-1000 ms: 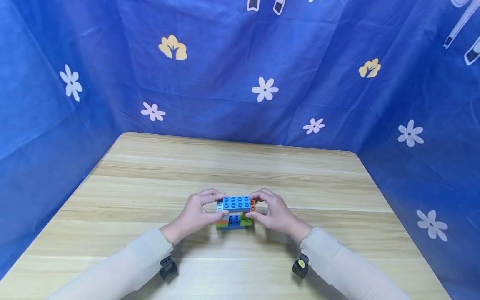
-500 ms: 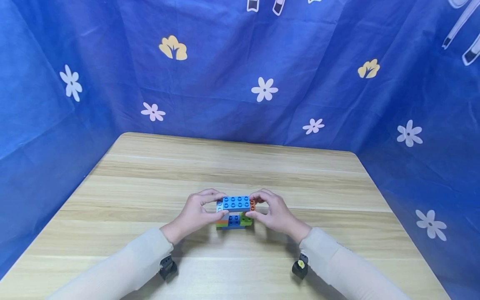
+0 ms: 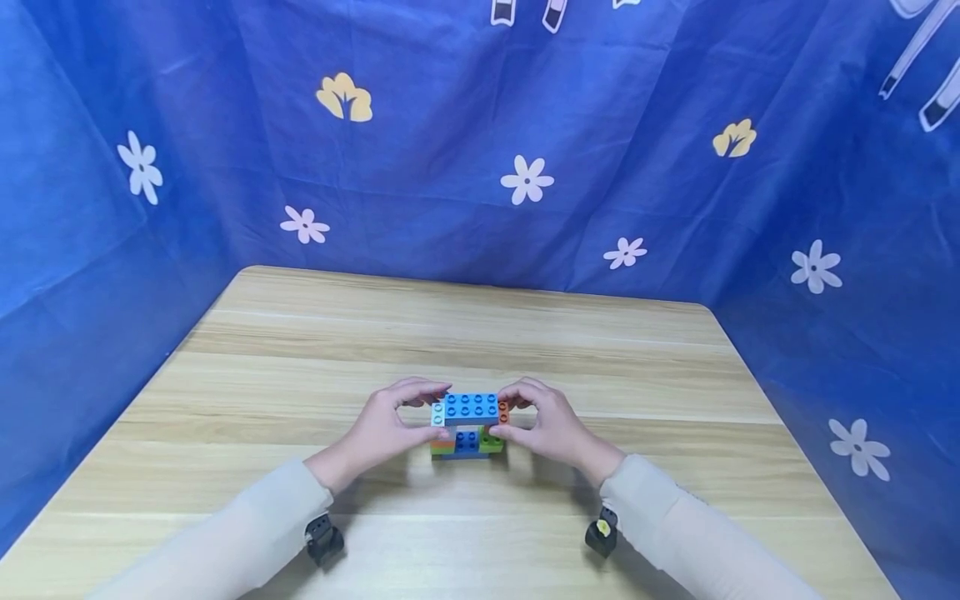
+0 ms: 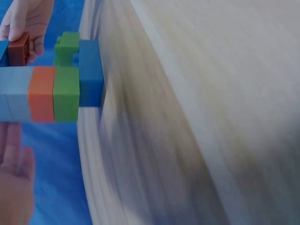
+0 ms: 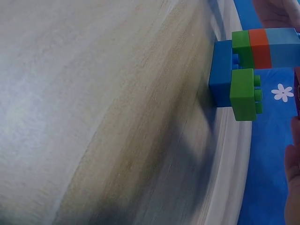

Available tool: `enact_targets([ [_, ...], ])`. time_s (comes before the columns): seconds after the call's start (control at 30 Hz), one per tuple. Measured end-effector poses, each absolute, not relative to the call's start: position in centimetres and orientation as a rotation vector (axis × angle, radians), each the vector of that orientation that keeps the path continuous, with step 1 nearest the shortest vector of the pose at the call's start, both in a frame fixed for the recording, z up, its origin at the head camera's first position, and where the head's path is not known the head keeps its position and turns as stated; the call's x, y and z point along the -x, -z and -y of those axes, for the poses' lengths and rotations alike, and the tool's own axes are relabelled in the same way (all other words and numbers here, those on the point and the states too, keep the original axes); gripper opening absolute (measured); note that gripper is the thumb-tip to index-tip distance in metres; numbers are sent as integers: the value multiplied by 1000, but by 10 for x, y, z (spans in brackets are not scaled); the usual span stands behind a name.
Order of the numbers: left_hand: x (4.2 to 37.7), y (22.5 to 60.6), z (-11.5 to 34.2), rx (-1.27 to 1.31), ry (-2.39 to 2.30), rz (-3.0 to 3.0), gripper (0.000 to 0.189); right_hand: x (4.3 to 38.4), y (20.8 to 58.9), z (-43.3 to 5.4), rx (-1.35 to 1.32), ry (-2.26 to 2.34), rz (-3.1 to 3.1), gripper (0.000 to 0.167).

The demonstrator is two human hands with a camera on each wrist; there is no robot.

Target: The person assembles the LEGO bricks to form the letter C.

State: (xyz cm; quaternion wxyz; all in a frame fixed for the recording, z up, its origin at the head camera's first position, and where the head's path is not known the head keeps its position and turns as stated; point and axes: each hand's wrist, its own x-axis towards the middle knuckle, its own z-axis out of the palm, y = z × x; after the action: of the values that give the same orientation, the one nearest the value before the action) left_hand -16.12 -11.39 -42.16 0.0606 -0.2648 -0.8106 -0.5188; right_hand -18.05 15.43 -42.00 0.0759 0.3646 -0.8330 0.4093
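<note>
A toy building-brick structure stands at the table's middle. Its blue base brick (image 5: 220, 75) carries a column of green (image 4: 66, 93), orange (image 4: 42, 93) and light blue bricks (image 4: 16, 93) on the left. A lower green brick (image 5: 243, 96) sits on the base's right end. Across the top lies a blue brick (image 3: 471, 407) with several studs, and a red-orange brick (image 4: 19, 49) is at its right end, apart from the green brick. My right hand (image 3: 551, 423) pinches that red-orange brick. My left hand (image 3: 382, 429) stands around the column's top with extended fingers, its grip loosened.
The wooden table (image 3: 300, 358) spreads out around the structure. Blue flower-patterned cloth (image 3: 435, 167) hangs behind and at both sides of it. Black wrist cameras (image 3: 324, 540) are strapped below both sleeves.
My left hand has loosened and shifted slightly left, showing more of the light blue brick. The right hand keeps its pinch, and the bricks stay in nearly the same place.
</note>
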Motion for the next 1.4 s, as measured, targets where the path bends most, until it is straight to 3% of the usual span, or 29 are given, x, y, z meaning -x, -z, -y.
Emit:
enact_targets([
  [0.17, 159, 424, 122, 767, 1554, 2677, 67, 179, 419, -154, -1092, -1236, 2510, 40],
  [0.4, 158, 432, 126, 788, 1563, 2735, 43, 178, 417, -154, -1072, -1262, 2529, 39],
  [0.6, 157, 432, 128, 811, 1824, 2721, 37, 174, 414, -154, -932, -1449, 2609, 38],
  [0.9, 164, 434, 123, 555, 2005, 2761, 47, 187, 427, -151, -534, -1721, 2734, 35],
  [1.4, 168, 439, 107, 207, 1969, 2765, 37, 202, 449, -146, -380, -1676, 2786, 32],
])
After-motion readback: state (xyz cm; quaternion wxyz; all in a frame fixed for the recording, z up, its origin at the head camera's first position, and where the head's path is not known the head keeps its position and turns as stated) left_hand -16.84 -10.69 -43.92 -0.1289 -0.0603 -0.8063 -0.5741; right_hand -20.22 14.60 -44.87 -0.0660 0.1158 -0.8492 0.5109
